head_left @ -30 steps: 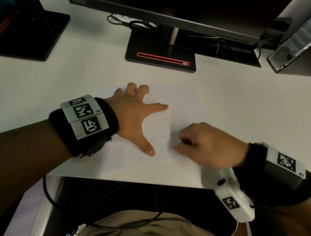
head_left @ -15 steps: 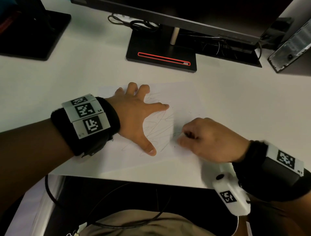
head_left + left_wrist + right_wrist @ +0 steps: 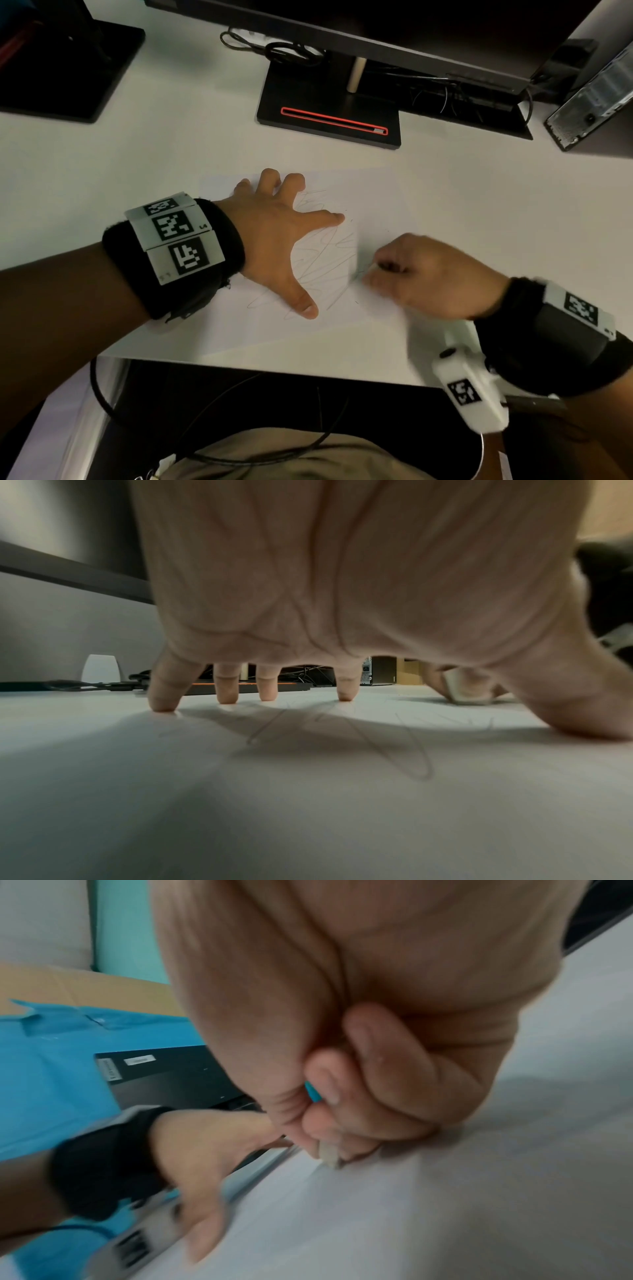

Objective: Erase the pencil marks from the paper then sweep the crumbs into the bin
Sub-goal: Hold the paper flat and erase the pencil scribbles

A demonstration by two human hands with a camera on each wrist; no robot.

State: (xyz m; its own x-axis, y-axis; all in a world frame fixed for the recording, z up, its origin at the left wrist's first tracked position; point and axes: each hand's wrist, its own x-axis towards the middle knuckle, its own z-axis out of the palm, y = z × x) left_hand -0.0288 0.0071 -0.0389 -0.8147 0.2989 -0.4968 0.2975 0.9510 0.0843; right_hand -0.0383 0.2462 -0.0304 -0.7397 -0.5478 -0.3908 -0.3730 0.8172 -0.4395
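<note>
R hand (image 3: 431, 274) is working nearest the desk's near edge, fingers curled tight and pinching a small whitish eraser (image 3: 328, 1154), its tip pressing on the paper (image 3: 376, 205) at the right fringe of the pencil marks (image 3: 322, 260); the right wrist view is motion-blurred, so it's prob mid-rub. L hand (image 3: 277, 236) is sitting just left of it, fingers spread wide and straight, fingertips (image 3: 345, 695) and thumb pressing the sheet flat on the desk (image 3: 171, 154), w/ most of the scribble lying between thumb and index finger. Judging from this, erasing is only getting going: lots of lines are showing, only a few dark specks, maybe crumbs, near the scribble. Risks: the eraser is heading toward the L thumb and index, so strokes could be bumping them or leaving lines under the palm; the L hand will need re-placing, and the sheet could be sliding or creasing then. Hard rubbing w/ only one side held could be buckling or tearing the paper. The sheet is lying close to the near edge, so crumbs could be falling to the floor instead of the bin. Containers: no bin showing in any view, can't tell where it is; a cardboard box w/ something blue (image 3: 51, 1047) is showing in the right wrist view, contents unclear. Farther back, monitor base (image 3: 329, 113) w/ cables, and a PC case (image 3: 596, 99) far right.
</note>
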